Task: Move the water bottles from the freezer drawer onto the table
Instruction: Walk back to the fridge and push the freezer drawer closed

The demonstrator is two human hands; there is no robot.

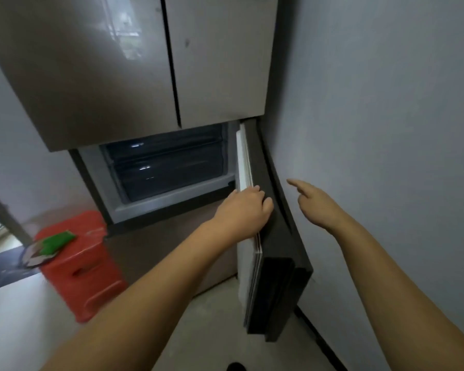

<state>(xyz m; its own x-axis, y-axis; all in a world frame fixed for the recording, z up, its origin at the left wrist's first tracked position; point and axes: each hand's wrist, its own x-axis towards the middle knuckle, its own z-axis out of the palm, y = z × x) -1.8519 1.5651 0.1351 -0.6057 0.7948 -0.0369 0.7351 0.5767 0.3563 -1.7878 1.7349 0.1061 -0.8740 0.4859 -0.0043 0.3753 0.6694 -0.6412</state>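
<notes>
From the head view, the left hand (243,208) curls its fingers over the top edge of the freezer door (275,253), which stands swung open toward the wall (386,129). The right hand (315,200) hangs free beside that door, fingers relaxed and holding nothing. Inside the opened compartment sit dark freezer drawers (169,170), pushed in; whether bottles lie in them cannot be told. A red stool (83,269) stands on the floor at left.

Two bare forearms are showing beside the open freezer door (276,253), wearing no sleeves. The left hand (243,210) and right hand (315,202) are wearing no gloves, rings or watch.
</notes>
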